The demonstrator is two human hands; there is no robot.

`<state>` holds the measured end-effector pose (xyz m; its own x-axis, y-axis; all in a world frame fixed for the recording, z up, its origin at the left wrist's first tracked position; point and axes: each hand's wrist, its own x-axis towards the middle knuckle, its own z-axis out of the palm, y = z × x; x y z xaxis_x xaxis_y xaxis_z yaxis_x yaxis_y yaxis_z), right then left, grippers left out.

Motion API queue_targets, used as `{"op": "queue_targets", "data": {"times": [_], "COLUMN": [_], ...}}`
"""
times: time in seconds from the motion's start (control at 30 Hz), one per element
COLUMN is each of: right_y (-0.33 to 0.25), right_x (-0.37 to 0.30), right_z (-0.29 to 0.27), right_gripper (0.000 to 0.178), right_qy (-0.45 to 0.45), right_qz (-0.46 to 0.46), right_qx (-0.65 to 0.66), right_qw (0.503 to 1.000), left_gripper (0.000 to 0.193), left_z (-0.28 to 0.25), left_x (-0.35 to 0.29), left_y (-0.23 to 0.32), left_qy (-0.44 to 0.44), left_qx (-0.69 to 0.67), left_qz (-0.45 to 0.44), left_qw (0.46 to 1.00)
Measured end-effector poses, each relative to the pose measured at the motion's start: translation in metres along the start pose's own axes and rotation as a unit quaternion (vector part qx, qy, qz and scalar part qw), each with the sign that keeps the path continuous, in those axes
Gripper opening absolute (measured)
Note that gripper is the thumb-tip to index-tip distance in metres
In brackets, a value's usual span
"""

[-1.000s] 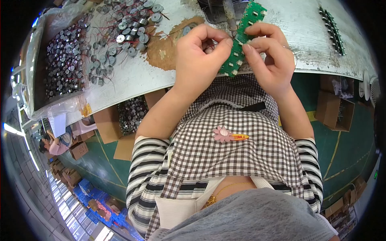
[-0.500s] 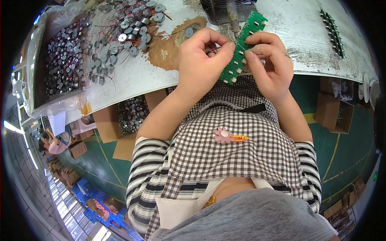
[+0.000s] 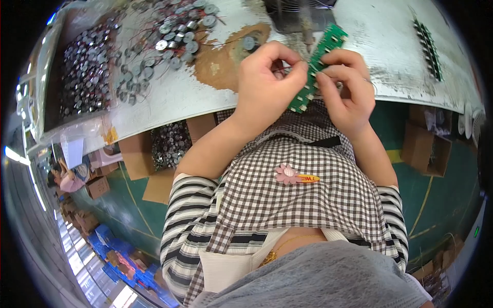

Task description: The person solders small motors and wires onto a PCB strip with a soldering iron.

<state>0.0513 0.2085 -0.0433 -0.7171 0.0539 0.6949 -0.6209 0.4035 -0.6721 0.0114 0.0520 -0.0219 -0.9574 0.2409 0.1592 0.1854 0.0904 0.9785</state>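
A long green circuit board (image 3: 333, 40) with small white connectors along its edges is held at a slant above the table's near edge. My right hand (image 3: 351, 90) grips its right side between thumb and fingers. My left hand (image 3: 267, 87) is closed in a pinch at the board's left side. Thin red wire (image 3: 281, 69) shows inside its curled fingers; the wire ends at the fingertips are too small to make out. A single round metal motor (image 3: 250, 43) lies on the brown patch of table just beyond my left hand.
Loose motors with red wires (image 3: 174, 38) are heaped at the left, beside a tray of more motors (image 3: 84, 77). A dark device with a metal rod (image 3: 306, 28) stands behind the board. Another green board (image 3: 427, 49) lies at far right. Open cartons (image 3: 141, 154) sit below the table.
Both hands and the board sit slightly lower and farther right in view, while the table has also shifted down. The left hand keeps its pinch and the right hand its grip.
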Motion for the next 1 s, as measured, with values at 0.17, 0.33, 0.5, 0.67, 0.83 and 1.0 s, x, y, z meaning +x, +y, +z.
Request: {"op": "queue_targets", "data": {"times": [0.17, 0.33, 0.5, 0.67, 0.83, 1.0], "right_y": [-0.004, 0.001, 0.007, 0.006, 0.009, 0.01], "right_x": [-0.007, -0.008, -0.011, -0.003, -0.004, -0.006], "right_z": [-0.003, -0.005, -0.006, -0.002, -0.002, -0.003], "right_gripper": [0.009, 0.001, 0.003, 0.003, 0.001, 0.003], "right_qy": [0.067, 0.074, 0.073, 0.06, 0.056, 0.051], "right_qz": [0.09, 0.112, 0.143, 0.141, 0.147, 0.144], "right_qx": [0.059, 0.101, 0.112, 0.12, 0.121, 0.114], "right_qw": [0.992, 0.986, 0.981, 0.981, 0.98, 0.982], "left_gripper": [0.011, 0.022, 0.008, 0.02, 0.021, 0.017], "left_z": [-0.002, -0.042, -0.138, -0.198, -0.192, -0.201], "left_x": [-0.004, 0.015, 0.057, 0.134, 0.187, 0.186], "left_y": [0.008, 0.013, 0.037, 0.013, -0.009, -0.033], "left_qy": [-0.051, -0.031, 0.357, 0.29, 0.19, 0.261], "left_qx": [0.054, 0.125, 0.416, 0.519, 0.455, 0.333], "left_qz": [-0.016, 0.154, 0.149, 0.262, 0.077, 0.197], "left_qw": [0.997, 0.98, 0.823, 0.761, 0.867, 0.884]}}
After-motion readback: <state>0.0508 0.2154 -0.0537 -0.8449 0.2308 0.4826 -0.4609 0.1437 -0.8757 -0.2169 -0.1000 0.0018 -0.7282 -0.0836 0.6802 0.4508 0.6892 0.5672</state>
